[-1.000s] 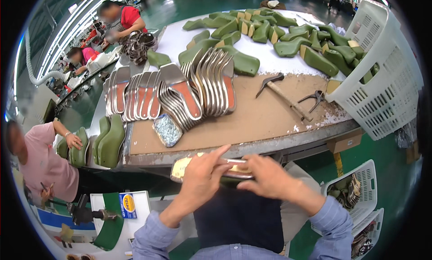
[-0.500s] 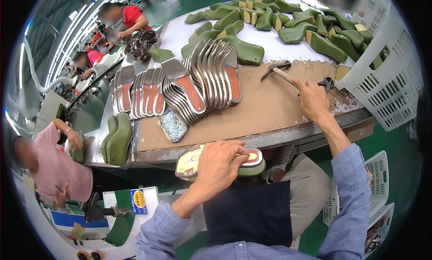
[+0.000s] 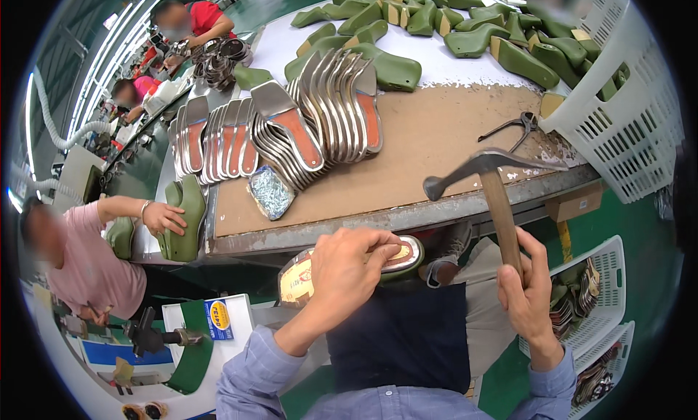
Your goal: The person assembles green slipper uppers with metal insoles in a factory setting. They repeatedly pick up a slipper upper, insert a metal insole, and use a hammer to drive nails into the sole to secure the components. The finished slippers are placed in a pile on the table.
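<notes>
My right hand (image 3: 528, 293) is wrapped round the wooden handle of a hammer (image 3: 499, 220), its metal head raised above the table's front edge. In front of my lap lies a green shoe last with a pale and dark insole (image 3: 295, 280) on its upturned bottom. My left hand (image 3: 349, 266) rests across this insole. Thumb and fingertips pinch together over its heel end; anything between them is too small to make out. Beyond it, a clear bag of small metal nails (image 3: 271, 192) lies beside stacked insoles (image 3: 297, 133) with orange-red and silvery faces.
Pincers (image 3: 520, 129) lie open on the brown board (image 3: 429, 140). Many green lasts (image 3: 472, 40) cover the table's far part. A white basket (image 3: 618, 122) stands at the right; filled crates (image 3: 592, 311) sit below. At left, a co-worker's hand (image 3: 163, 218) touches green lasts (image 3: 190, 216).
My right hand has lifted the hammer off the board and brought it nearer, head up. My left hand stays on the insole. The co-worker's hand has moved onto the lasts at the table corner.
</notes>
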Motion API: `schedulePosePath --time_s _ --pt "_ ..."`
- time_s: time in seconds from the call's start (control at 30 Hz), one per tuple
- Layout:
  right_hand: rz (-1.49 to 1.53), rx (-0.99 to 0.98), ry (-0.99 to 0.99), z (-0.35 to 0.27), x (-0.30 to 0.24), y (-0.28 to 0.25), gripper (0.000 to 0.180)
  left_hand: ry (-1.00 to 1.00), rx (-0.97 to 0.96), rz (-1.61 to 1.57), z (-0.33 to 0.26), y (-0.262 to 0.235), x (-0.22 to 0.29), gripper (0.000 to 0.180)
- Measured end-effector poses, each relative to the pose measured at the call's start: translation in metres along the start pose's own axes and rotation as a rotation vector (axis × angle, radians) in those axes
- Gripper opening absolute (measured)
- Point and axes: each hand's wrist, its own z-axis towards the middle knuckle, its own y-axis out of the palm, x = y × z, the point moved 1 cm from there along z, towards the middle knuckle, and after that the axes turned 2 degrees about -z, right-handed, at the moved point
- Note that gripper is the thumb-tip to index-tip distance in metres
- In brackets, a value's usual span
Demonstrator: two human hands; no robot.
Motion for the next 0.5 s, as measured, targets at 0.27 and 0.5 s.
schedulePosePath --time_s 0.27,0.5 --pt "-0.233 -0.034 -0.189 -0.016 0.004 -0.007 0.055 0.061 0.049 0.02 -0.001 0.006 -0.007 0.011" --pt "-0.477 -0.103 -0.556 -0.003 -0.041 -0.011 0.053 0.154 0.089 -0.002 -0.001 0.009 -0.01 0.01"
